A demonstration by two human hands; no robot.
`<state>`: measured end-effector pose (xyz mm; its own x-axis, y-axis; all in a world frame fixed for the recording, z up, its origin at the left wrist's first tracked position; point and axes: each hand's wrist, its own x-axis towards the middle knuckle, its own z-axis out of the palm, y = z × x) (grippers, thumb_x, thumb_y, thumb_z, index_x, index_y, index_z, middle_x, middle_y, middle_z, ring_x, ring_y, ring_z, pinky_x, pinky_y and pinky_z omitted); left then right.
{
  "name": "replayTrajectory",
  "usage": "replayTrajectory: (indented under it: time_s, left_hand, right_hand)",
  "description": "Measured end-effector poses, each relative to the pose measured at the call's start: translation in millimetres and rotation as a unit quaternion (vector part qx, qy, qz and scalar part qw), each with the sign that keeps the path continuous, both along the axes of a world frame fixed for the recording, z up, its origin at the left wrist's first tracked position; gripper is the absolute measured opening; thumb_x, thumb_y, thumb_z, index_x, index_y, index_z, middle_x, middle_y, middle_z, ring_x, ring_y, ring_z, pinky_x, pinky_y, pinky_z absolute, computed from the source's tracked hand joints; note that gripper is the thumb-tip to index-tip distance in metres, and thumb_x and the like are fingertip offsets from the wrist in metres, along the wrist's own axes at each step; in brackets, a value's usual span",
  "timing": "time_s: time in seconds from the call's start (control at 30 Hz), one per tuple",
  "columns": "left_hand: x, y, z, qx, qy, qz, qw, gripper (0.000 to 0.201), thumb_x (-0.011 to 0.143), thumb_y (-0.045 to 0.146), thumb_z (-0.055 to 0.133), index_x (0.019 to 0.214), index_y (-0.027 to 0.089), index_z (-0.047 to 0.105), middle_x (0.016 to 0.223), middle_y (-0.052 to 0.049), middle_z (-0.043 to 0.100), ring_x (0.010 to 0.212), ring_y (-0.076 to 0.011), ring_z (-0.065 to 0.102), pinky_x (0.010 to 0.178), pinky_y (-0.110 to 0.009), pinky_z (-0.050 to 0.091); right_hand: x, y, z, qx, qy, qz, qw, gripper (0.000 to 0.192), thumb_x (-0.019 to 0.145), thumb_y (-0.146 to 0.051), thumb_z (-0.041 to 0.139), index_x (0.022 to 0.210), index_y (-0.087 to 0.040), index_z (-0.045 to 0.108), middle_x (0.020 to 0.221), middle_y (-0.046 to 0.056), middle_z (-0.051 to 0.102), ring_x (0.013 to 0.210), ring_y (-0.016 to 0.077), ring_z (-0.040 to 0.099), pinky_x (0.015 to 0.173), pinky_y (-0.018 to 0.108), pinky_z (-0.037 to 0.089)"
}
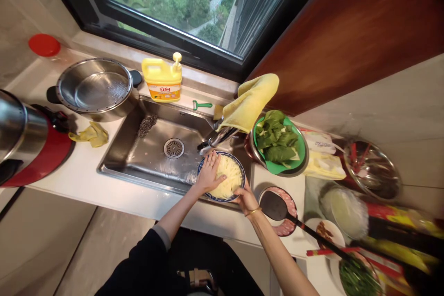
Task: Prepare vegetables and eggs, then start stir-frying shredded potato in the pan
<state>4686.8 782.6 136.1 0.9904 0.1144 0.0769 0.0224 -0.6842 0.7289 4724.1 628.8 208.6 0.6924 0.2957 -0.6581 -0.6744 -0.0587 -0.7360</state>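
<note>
Pale yellow shreds, which look like shredded potato (229,176), fill a blue-and-white bowl (240,164) above the front right part of the sink (152,166). My left hand (207,176) lies flat over the shreds and the bowl's left rim, fingers stretched out. On the right side, my right hand (247,198) grips the bowl by its rim, thumb on top; its other fingers are mostly hidden underneath. Just behind the bowl is the faucet (224,137), with a yellow cloth (252,101) draped over it.
Steel wool (147,126) lies in the sink. Behind it stand a steel pot (95,85), a yellow soap bottle (162,78) and a green peeler (202,105). To the right are leafy greens (277,141) in a green basket, a plate of sliced meat (286,226) and a black spatula (274,206).
</note>
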Motion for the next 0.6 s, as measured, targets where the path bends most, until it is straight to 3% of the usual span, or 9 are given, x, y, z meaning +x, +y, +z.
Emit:
replayTrajectory:
  time_s: [0.43,0.6]
  left_hand:
    - [-2,-10,-2.3,-0.026,0.006,0.019,0.999,0.081,0.085,0.053,0.038,0.145,0.010,0.005,0.152,-0.017,-0.004,0.139,-0.0259,-0.009,0.112,-0.051,0.007]
    - [-2,-12,-6.2,-0.049,0.004,0.023,0.999,0.093,0.078,0.061,0.047,0.146,0.013,0.004,0.152,-0.016,-0.007,0.138,-0.0291,-0.011,0.111,-0.054,0.006]
  right_hand:
    - [5,-2,7.9,-0.030,0.015,0.030,0.999,0.087,0.046,-0.005,0.049,0.129,-0.034,0.044,0.104,-0.001,0.068,0.077,0.0193,0.065,0.051,0.030,0.058]
    - [5,1,11.5,-0.028,0.015,0.040,0.999,0.089,0.046,-0.006,0.048,0.130,-0.035,0.044,0.103,0.000,0.067,0.075,0.0201,0.065,0.051,0.031,0.059]
